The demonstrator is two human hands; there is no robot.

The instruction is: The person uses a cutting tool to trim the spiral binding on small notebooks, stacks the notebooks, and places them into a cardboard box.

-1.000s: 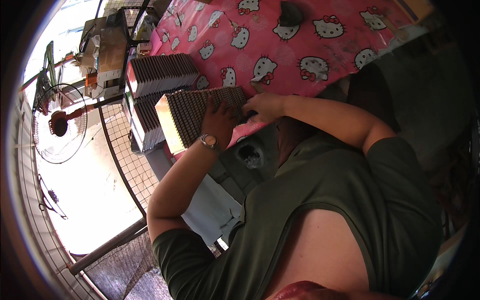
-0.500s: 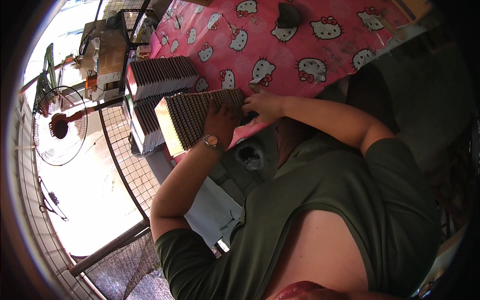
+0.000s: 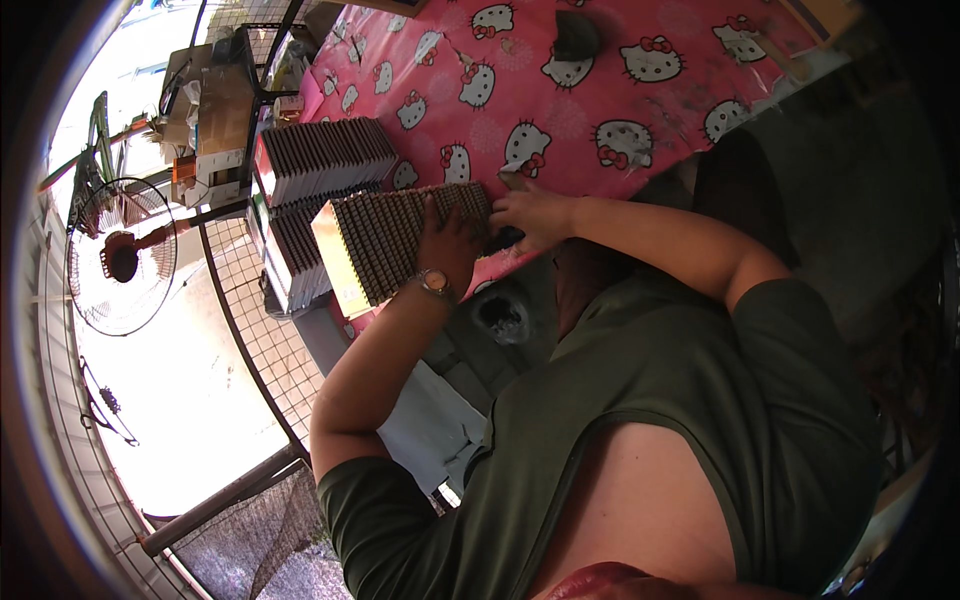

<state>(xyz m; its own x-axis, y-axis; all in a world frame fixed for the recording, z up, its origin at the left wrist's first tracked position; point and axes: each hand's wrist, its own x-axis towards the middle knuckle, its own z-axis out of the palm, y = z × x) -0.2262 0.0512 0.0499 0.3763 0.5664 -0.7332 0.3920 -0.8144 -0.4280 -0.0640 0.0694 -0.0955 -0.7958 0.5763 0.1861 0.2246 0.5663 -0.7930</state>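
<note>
Stack of thin brown-edged cards [image 3: 385, 238], a long packed row, lies at the near edge of the table, partly over the rim. Its near end shows a pale yellowish face, lit by sun.

Left hand [image 3: 447, 243] lies flat on top of the stack toward its right end, fingers spread and pressing down on the card edges; a watch [image 3: 433, 283] sits on that wrist. Right hand [image 3: 530, 212] meets the stack's right end, fingers curled against it; whether it pinches any cards, cannot tell. The two hands are just beside each other.

Table covered in a pink cloth [image 3: 560, 110] printed with white cartoon cats. Second stack of the same cards [image 3: 325, 158] lies on the cloth beyond the first, toward the left. More such cards [image 3: 295, 255] sit lower, to the left of the table edge.

A dark rounded object [image 3: 576, 36] rests far up the cloth. Standing fan [image 3: 112, 258] well off to the left, on bright floor. Person wears a dark green shirt [image 3: 640, 420].
</note>
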